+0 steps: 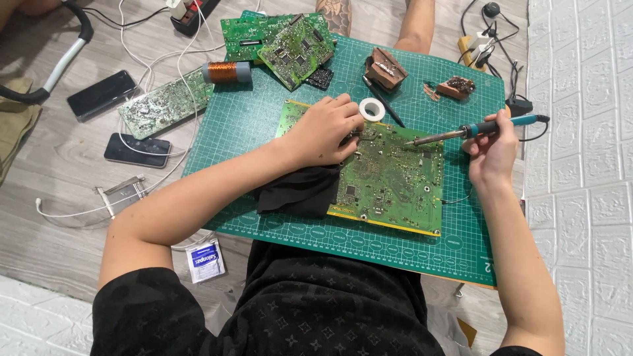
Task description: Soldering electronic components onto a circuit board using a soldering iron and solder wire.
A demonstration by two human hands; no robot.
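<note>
The left hand (pixel 324 128) lies curled, knuckles up, on the top left part of the big board (pixel 389 175), pressing it down on the green mat (pixel 250 125); whether the fingers pinch anything, nobody can tell. The right hand (pixel 491 148) is closed around the iron (pixel 475 130), blue handle in the fist, tip hovering over the board's upper middle. A black cloth (pixel 300 191) sits under the left wrist, a white tape roll (pixel 372 109) just above the board, and spare boards (pixel 283 39) at the mat's far edge.
</note>
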